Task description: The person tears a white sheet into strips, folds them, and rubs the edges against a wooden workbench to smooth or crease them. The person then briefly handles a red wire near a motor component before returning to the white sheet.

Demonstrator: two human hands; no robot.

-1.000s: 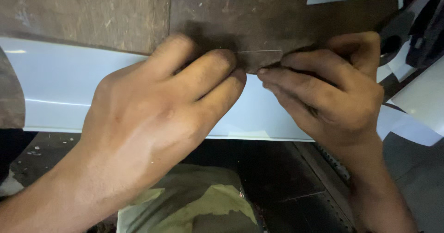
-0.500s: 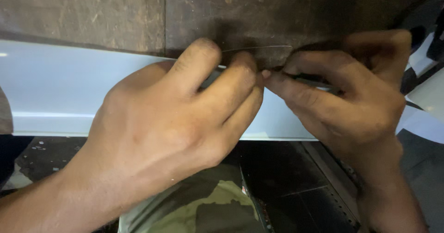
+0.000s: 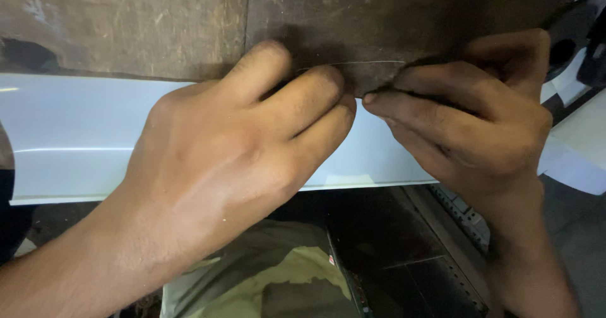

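Thread (image 3: 353, 63) between fingers (image 3: 315, 88) of both hands, over dark wooden board (image 3: 189, 21).

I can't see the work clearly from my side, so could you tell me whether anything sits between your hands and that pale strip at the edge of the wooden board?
Nothing visible does. The left hand and the right hand both rest directly on the pale strip where it meets the dark wooden board, fingertips nearly touching. What lies beneath the fingers is hidden.

Bare left hand (image 3: 233, 160), bare right hand (image 3: 473, 129), forearms uncovered, no gloves, rings or sleeves
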